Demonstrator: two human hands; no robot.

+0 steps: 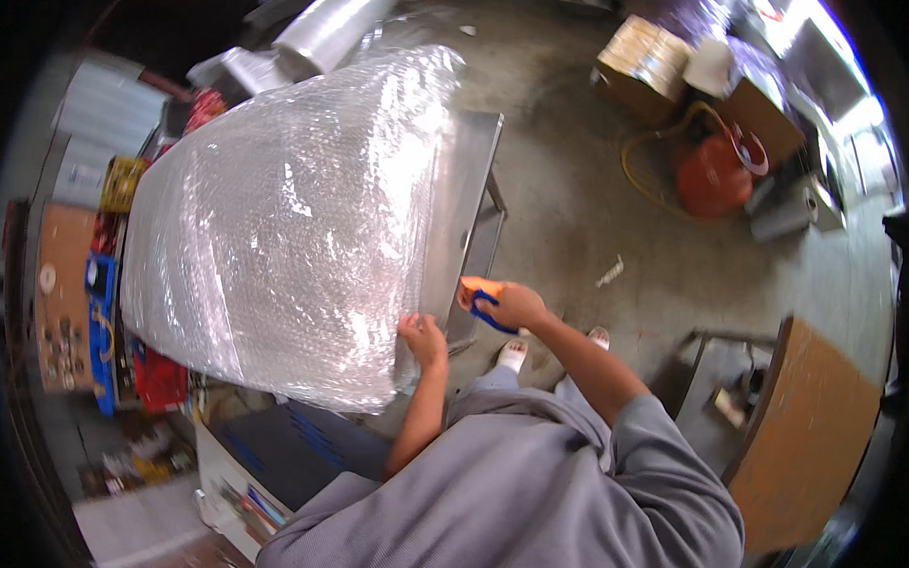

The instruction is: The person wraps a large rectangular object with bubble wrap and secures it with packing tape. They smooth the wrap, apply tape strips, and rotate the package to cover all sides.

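Observation:
A large object wrapped in clear bubble wrap (276, 228) lies across a metal table (468, 184). My left hand (423, 338) presses on the near right corner of the wrap, fingers bent over its edge. My right hand (514, 306) is closed around a tape dispenser (476, 297) with an orange body and blue handle, held just right of the wrap's edge, above the table's side.
Rolls of clear film (333, 24) lie beyond the table. Cardboard boxes (645, 60) and a red gas cylinder (714, 173) with a yellow hose stand on the concrete floor at right. A brown board (805, 426) leans at lower right. Crates and shelves line the left.

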